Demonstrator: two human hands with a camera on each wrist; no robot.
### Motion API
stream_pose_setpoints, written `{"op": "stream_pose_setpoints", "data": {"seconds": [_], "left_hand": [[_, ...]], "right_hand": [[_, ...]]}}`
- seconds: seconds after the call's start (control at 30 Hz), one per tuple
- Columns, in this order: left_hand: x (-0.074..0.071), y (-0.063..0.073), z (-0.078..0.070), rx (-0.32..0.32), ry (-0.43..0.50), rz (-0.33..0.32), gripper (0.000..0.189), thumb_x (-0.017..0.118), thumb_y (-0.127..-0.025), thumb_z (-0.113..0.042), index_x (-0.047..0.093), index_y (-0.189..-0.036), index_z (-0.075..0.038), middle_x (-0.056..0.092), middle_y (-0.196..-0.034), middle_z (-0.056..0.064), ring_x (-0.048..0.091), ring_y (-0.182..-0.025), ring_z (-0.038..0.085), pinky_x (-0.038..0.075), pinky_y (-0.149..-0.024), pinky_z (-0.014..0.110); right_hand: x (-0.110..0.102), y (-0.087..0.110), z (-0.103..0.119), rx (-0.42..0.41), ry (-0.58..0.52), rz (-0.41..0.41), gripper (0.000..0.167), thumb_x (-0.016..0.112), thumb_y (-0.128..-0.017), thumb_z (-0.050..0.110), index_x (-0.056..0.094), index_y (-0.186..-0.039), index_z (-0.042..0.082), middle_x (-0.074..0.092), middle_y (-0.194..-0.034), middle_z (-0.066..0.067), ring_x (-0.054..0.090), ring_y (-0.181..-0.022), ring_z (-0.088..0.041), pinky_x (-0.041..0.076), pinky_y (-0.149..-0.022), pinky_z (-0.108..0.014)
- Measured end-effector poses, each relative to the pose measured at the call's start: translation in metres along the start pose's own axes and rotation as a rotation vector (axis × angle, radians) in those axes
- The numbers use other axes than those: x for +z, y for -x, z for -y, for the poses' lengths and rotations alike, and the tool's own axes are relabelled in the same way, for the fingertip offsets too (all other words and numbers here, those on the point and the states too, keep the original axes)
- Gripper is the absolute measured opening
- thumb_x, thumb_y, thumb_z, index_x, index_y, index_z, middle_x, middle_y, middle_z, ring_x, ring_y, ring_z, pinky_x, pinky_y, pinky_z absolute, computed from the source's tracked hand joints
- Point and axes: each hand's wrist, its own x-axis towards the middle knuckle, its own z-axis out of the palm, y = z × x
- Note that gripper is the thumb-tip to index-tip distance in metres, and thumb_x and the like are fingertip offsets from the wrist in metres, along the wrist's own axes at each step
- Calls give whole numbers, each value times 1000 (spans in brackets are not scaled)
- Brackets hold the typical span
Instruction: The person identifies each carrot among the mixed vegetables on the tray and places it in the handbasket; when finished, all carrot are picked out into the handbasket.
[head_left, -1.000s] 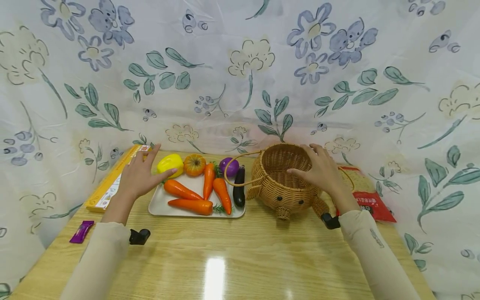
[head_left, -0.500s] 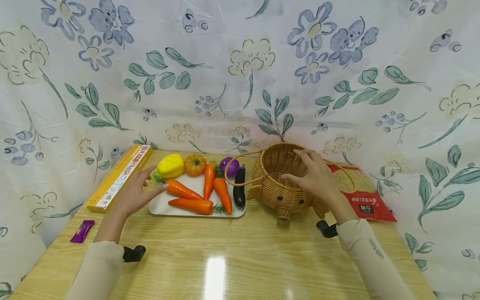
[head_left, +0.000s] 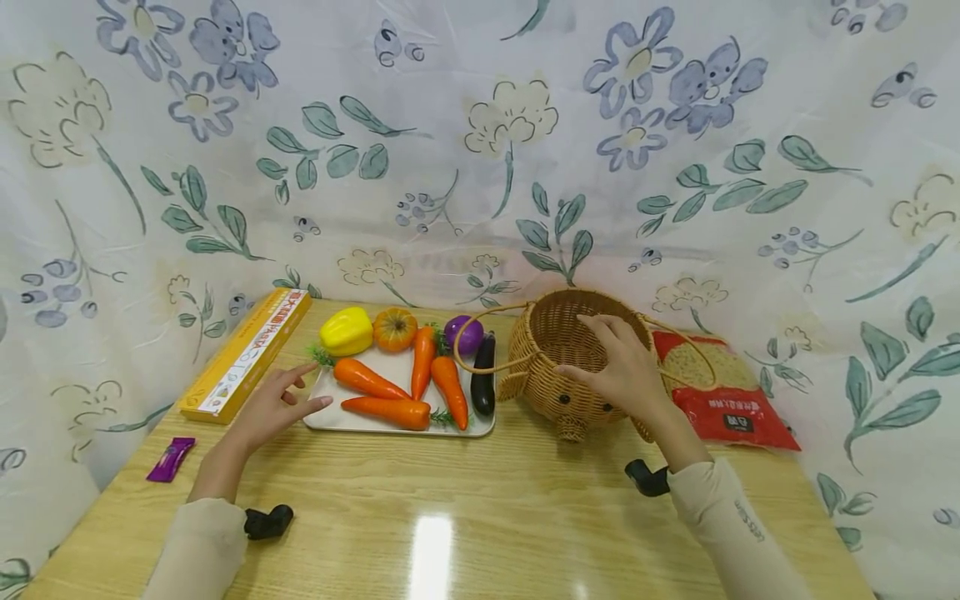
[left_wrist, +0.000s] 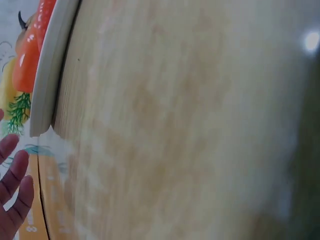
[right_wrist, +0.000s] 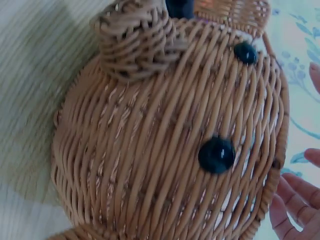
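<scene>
My left hand hovers at the left end of a white tray, fingers loosely bent and holding nothing. On the tray lie several orange carrots, a yellow bell pepper, a small pumpkin, a round purple vegetable and a dark eggplant. My right hand is over the front right of a pig-shaped wicker basket, its fingers spread near the opening. In the right wrist view its fingertips show beside the basket's rim; contact is hard to tell.
A yellow pasta box lies left of the tray, with a small purple wrapped packet nearer the front. Right of the basket lies a red food bag. A floral cloth hangs behind the wooden table.
My left hand has drawn back from beside the bell pepper toward the front. The right hand has shifted a little left and toward the front over the basket. The objects stay in place.
</scene>
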Motion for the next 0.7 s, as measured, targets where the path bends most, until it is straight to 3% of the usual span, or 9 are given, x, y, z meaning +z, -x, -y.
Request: {"op": "stream_pose_setpoints", "data": {"seconds": [0.17,0.37,0.47,0.7], "left_hand": [[4,1,12,11,76,20,73,68,-92,-44,42,-150,-8,48,-123,23,45,-92,27,39,-72,34],[10,3,26,38,126,24,61,71,-91,-34,53,-143,-8,46,-113,16,38,-86,22,33,-70,31],[13,2,31,27,141,24,59,71,-91,-36,54,-142,-11,45,-112,13,36,-85,21,32,-70,32],[14,-3,32,9,130,48,63,71,-90,-38,51,-145,-12,46,-117,19,36,-88,24,31,-72,36]], "right_hand": [[5,5,11,-12,-38,12,83,83,-77,47,47,-146,17,50,-135,-16,52,-121,-37,48,-90,-57],[13,9,22,-66,-70,-18,81,85,-75,43,51,-142,15,53,-132,-14,53,-120,-34,49,-89,-54],[16,11,29,-83,-85,-26,80,86,-73,43,53,-141,15,53,-130,-12,54,-119,-32,50,-88,-53],[25,13,46,-139,-135,-23,79,87,-73,43,54,-140,16,55,-130,-9,56,-119,-30,51,-88,-52]]}}
